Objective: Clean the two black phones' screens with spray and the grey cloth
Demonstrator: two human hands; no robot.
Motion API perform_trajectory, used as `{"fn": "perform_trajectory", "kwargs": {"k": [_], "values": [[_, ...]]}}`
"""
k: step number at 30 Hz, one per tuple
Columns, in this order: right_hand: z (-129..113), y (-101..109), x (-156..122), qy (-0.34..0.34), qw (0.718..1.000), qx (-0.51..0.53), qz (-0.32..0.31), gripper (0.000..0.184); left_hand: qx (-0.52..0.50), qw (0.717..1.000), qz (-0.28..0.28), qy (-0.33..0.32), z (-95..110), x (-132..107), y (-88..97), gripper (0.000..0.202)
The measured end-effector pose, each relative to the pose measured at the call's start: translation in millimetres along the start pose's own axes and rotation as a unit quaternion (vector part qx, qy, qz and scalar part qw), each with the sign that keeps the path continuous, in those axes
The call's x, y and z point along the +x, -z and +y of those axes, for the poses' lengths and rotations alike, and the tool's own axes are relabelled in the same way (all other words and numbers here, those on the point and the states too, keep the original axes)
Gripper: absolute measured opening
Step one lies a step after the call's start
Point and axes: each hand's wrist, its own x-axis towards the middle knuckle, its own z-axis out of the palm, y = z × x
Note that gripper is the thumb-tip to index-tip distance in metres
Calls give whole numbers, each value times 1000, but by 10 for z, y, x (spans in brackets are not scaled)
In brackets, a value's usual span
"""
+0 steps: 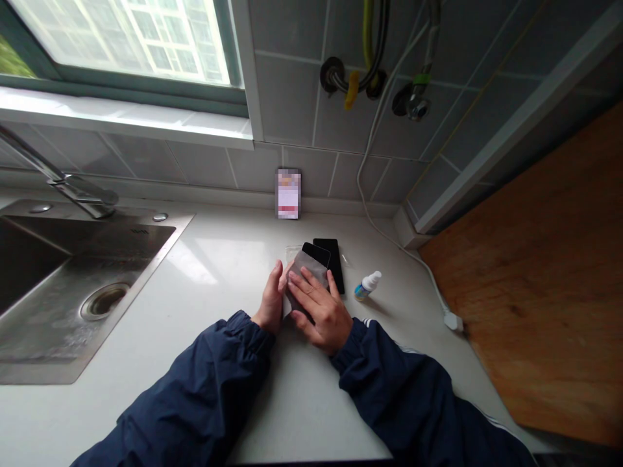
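Note:
On the white counter lies a black phone, partly covered by a grey cloth. My right hand lies flat on the cloth with fingers stretched out, pressing it on the phone. My left hand grips the phone's left edge, thumb up beside the cloth. A second black phone lies just to the right, partly under the first. A clear case shows behind them.
A small spray bottle lies right of the phones. A steel sink with a tap is on the left. A white cable runs to a plug. A small card leans on the tiled wall. A wooden surface is at right.

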Motion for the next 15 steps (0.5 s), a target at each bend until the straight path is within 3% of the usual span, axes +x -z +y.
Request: {"fn": "perform_trajectory", "kwargs": {"k": [8, 15], "values": [[19, -77, -12, -94, 992, -53, 70, 72, 84, 995, -6, -44, -120, -17, 43, 66], [33, -95, -14, -118, 984, -81, 103, 75, 127, 990, -1, -60, -156, -17, 93, 68]]}}
